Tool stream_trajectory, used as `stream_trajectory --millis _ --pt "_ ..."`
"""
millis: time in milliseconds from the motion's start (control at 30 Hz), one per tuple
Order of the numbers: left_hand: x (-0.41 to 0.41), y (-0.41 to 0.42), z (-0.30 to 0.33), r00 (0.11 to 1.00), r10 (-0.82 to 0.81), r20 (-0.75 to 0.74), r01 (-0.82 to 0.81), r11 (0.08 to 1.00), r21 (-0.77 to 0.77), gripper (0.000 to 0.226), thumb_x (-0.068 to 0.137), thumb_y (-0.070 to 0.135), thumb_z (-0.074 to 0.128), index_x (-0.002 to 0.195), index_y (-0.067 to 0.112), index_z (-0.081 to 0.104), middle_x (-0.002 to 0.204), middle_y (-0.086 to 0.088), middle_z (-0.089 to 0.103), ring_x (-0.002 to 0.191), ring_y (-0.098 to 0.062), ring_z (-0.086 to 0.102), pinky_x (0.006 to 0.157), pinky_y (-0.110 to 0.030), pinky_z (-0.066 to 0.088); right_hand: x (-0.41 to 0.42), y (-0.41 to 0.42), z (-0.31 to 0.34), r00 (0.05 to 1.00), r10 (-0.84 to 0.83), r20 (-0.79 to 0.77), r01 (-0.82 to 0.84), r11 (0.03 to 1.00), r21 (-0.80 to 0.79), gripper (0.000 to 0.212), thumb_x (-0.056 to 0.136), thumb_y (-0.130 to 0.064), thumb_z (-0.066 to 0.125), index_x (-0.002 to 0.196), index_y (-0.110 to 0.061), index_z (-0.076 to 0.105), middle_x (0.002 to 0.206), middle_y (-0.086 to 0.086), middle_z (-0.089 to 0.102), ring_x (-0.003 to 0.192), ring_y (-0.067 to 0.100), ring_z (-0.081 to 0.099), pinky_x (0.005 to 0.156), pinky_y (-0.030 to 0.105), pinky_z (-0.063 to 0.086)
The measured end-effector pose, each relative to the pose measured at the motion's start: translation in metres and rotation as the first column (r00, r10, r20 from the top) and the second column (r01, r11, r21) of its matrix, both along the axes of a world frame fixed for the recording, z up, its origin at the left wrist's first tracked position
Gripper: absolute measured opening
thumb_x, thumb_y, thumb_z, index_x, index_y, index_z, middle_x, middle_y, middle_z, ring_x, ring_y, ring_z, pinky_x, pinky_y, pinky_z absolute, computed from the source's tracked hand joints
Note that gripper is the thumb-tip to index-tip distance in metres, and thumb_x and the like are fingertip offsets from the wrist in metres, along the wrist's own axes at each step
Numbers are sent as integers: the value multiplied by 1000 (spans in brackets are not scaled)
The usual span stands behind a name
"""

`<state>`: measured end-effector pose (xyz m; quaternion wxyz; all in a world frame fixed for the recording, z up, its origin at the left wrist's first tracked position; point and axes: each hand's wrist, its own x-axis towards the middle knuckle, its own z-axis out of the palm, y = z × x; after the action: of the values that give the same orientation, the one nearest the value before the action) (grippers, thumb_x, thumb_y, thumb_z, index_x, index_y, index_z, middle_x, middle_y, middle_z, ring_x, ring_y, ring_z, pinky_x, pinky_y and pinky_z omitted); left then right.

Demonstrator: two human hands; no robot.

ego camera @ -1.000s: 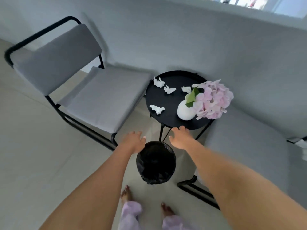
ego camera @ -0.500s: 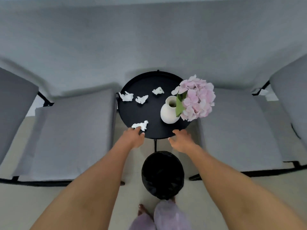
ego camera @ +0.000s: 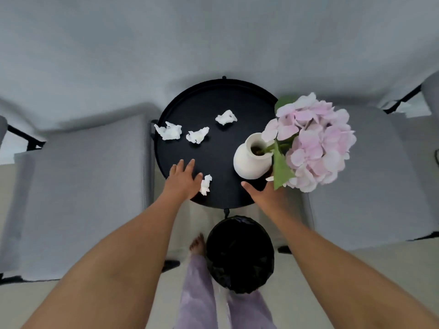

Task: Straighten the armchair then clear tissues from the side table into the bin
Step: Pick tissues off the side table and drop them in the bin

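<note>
Left hand: your left hand (ego camera: pixel 183 181) is lying palm-down on the near-left part of the side table (ego camera: pixel 213 100), fingers spread apart and holding nothing.
Nearest tissue: a crumpled tissue (ego camera: pixel 205 184) is sitting right against your thumb (touching it or just beside, hard to tell).
Other tissues: three more are lying farther back, one at the left rim (ego camera: pixel 169 131), one in the middle (ego camera: pixel 197 135), one towards the back (ego camera: pixel 226 117), all apart from each other.
Right hand: your right hand (ego camera: pixel 268 195) is reaching over the near-right rim, thumb pointing out; its fingers are hiding under the leaf and pink flowers (ego camera: pixel 316 141), so you cannot tell their state.
Vase: the white vase (ego camera: pixel 251 160) is standing upright just beyond that hand.
Bin: the black-lined bin (ego camera: pixel 240 254) is standing on the floor just in front of the table, between your arms.
Armchairs: one grey armchair (ego camera: pixel 78 186) is flanking the table on the left, another (ego camera: pixel 370 181) on the right.
</note>
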<state>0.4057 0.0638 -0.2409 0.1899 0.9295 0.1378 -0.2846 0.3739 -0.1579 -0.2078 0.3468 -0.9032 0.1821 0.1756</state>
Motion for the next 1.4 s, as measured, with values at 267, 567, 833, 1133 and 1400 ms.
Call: stream_trajectory --millis 267,567,833,1133,1400 --pt "25 -1 -31 999 35 34 -35 999 11 67 95 41 41 152 28 7 162 -8 -7 149 -33 -2 121 -46 11 17 11 -11 985 -119 124 105 988 114 96 61 -65 75 137 -38 23 146 -3 42 136 22 39 115 46 31" --pt "26 -1 -40 995 94 -13 -93 994 61 71 93 44 42 152 33 4 162 -4 -9 149 -31 -5 117 -56 14 32 15 -16 983 -150 108 123 968 220 93 73 -30 82 146 -10 29 152 6 34 141 20 30 117 29 19" --pt "26 -4 -39 995 98 -20 -96 992 76 72 93 46 43 152 32 3 162 -4 -11 149 -31 -6 118 -55 14 46 18 -7 977 -131 168 96 974 205 85 72 -25 82 141 -8 36 145 7 43 136 23 39 114 33 31" --pt "26 -6 -42 992 124 -39 -121 990 66 73 94 44 42 152 33 -1 161 -3 -16 149 -31 -11 119 -54 10 117 45 -8 974 -138 180 89 962 257 90 70 -33 83 142 -13 33 146 4 43 136 20 40 116 38 32" --pt "24 -6 -46 992 124 3 -124 990 72 72 93 45 43 151 34 1 162 -3 -12 149 -30 -8 119 -53 14 203 68 10 957 -194 215 122 943 311 75 72 -29 82 134 -11 44 135 1 54 126 14 48 98 14 34"
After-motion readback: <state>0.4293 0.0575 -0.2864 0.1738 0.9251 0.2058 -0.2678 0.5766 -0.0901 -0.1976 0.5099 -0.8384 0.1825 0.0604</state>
